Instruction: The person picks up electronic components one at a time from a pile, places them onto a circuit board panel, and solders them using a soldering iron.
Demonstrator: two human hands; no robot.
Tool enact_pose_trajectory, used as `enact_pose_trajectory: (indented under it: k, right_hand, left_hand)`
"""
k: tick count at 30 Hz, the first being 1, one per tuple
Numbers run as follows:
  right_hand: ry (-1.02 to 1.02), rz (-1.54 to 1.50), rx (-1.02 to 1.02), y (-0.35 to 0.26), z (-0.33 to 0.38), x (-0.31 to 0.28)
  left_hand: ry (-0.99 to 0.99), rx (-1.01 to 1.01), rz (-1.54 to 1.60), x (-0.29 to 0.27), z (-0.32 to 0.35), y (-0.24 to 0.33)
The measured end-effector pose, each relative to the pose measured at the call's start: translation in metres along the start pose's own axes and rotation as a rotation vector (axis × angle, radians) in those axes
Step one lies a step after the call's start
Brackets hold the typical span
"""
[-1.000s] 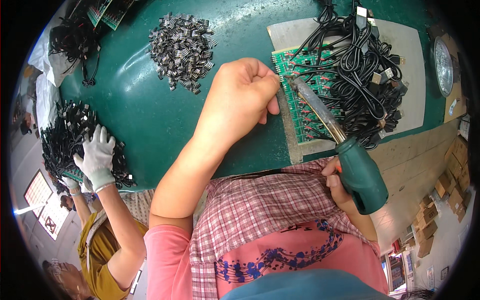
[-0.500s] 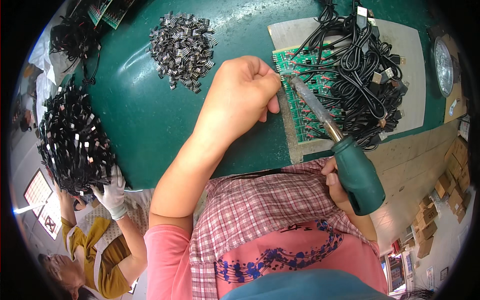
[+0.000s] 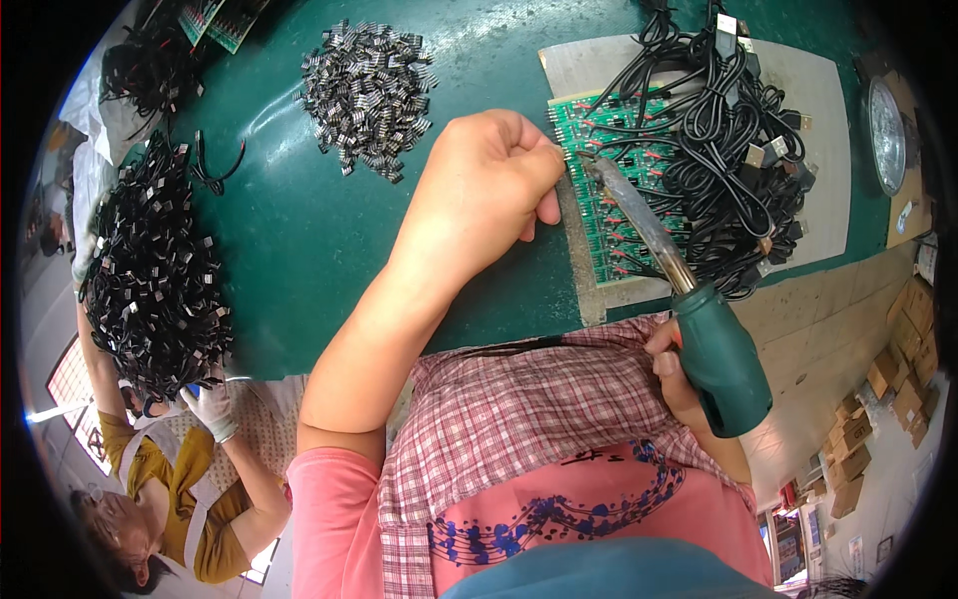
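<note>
My left hand [image 3: 491, 185] is closed in a pinch at the left edge of a green circuit board panel [image 3: 599, 235]; whatever lies between the fingertips is hidden. My right hand [image 3: 679, 374] grips the green handle of a soldering iron [image 3: 726, 359]. Its metal shaft slants up and left over the panel, and the dark tip sits just right of my left fingertips, near the row of contacts on the board's edge. Black cables [image 3: 714, 150] with USB plugs run from the panel and lie heaped to its right.
A pile of small black pin connectors [image 3: 367, 100] lies on the green table [image 3: 289, 260]. At left, a co-worker's gloved hand [image 3: 212, 409] touches a big heap of black cables [image 3: 160, 270]. A grey sheet [image 3: 823, 200] lies under the panel. A round metal dish [image 3: 885, 135] stands at far right.
The soldering iron has shifted slightly right and down, its tip drawing back from the board's edge. My left hand barely moved. The co-worker's hands moved around the cable heap, which has shifted.
</note>
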State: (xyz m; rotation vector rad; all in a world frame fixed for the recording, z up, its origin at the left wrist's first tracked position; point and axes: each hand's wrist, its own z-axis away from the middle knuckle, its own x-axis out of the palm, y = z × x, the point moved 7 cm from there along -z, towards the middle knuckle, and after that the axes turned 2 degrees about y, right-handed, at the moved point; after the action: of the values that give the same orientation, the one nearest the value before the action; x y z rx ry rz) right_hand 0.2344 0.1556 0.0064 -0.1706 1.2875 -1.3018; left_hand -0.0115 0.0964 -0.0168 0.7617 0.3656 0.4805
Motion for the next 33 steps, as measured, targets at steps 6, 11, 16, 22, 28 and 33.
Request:
enact_pose_trajectory:
  k: [6, 11, 16, 22, 28, 33]
  right_hand:
    - [0.028, -0.063, -0.012, 0.007, 0.003, 0.002]
    - [0.033, -0.009, -0.033, 0.009, 0.005, 0.002]
    - [-0.002, -0.039, -0.056, 0.000, 0.002, 0.001]
    - [0.269, -0.381, -0.115, -0.003, 0.007, -0.050]
    - [1.140, -0.415, -0.107, 0.016, -0.013, -0.163]
    - [0.888, -0.588, -0.190, 0.011, -0.006, -0.140]
  left_hand:
    - [0.000, 0.017, 0.012, 0.001, 0.000, -0.002]
    - [0.001, 0.017, 0.018, 0.001, 0.000, -0.002]
    - [0.001, 0.020, 0.017, 0.001, 0.000, -0.003]
    - [-0.004, 0.010, -0.048, 0.002, 0.004, 0.004]
    - [0.020, 0.002, -0.026, 0.007, 0.007, 0.004]
    - [0.014, 0.087, 0.061, -0.003, 0.017, -0.002]
